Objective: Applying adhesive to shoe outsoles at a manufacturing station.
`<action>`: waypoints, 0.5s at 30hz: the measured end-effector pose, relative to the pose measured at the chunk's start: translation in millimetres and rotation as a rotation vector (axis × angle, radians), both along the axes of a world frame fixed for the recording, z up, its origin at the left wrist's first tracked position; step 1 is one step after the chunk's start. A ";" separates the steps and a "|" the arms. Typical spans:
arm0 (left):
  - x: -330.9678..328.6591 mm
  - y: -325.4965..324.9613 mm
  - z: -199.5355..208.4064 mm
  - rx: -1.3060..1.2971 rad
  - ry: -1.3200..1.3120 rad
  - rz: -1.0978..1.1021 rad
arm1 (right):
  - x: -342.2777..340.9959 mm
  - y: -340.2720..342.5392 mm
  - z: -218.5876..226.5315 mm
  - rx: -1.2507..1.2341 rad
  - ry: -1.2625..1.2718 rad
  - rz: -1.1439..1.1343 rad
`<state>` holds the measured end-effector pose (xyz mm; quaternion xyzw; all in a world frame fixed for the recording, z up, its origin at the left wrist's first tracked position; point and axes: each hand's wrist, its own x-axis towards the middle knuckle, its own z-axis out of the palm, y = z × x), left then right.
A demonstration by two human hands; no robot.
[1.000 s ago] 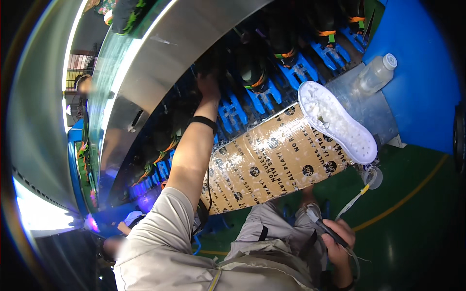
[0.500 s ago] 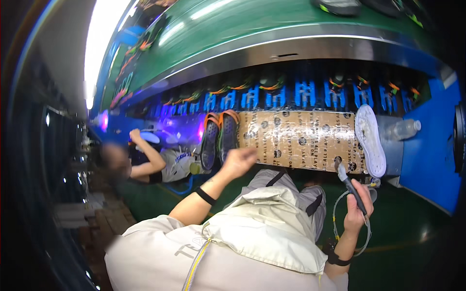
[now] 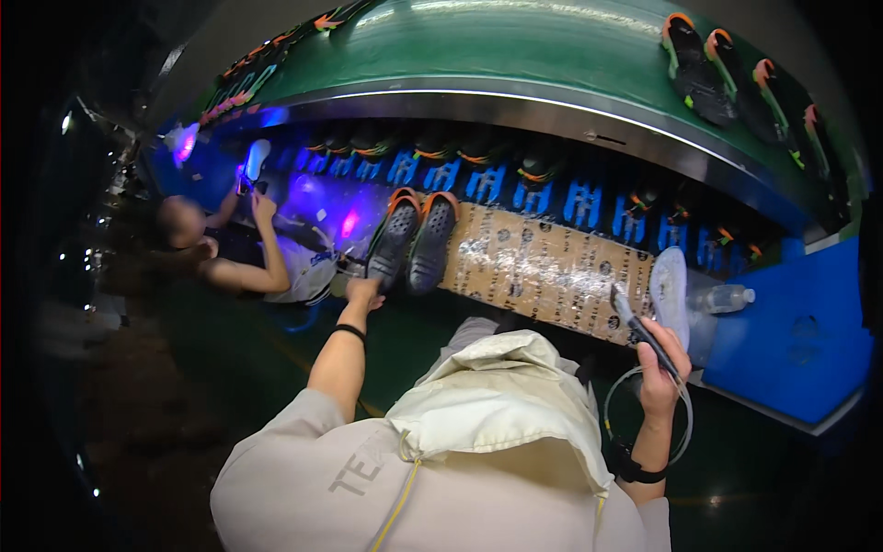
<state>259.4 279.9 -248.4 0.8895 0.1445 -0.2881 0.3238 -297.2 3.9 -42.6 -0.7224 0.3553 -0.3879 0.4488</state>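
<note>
My right hand is closed around a black-handled brush, its bristle end pointing up and left over the cardboard. A clear tube loops below that hand. Just past the brush, a white shoe sole lies across the cardboard's right end. My left hand is at the near end of a dark shoe sole with an orange rim, its fingers curled against the tip. A matching dark sole lies right beside it, at the cardboard's left edge.
Printed cardboard under shiny film covers the bench. A clear bottle lies at right by a blue panel. Blue racks with dark shoes line the back below a green conveyor. A co-worker sits at left near purple light.
My left hand has moved left and down to the near end of the left dark sole. The brush stays in my right hand. The view has shifted, showing more shoes on the conveyor.
</note>
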 end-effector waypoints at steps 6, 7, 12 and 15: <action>24.1 41.2 10.9 -1.004 0.696 0.248 | 10.5 -4.6 12.5 -0.024 -0.029 0.041; 12.2 36.9 20.3 -0.989 0.591 0.231 | 8.1 -3.5 15.9 -0.028 -0.018 0.023; -69.2 -4.1 148.2 -1.048 0.295 -0.246 | -8.3 -10.6 19.2 -0.060 -0.057 0.011; -101.4 -43.7 220.9 -1.106 0.325 -0.402 | -19.0 -8.1 21.7 -0.034 -0.041 -0.026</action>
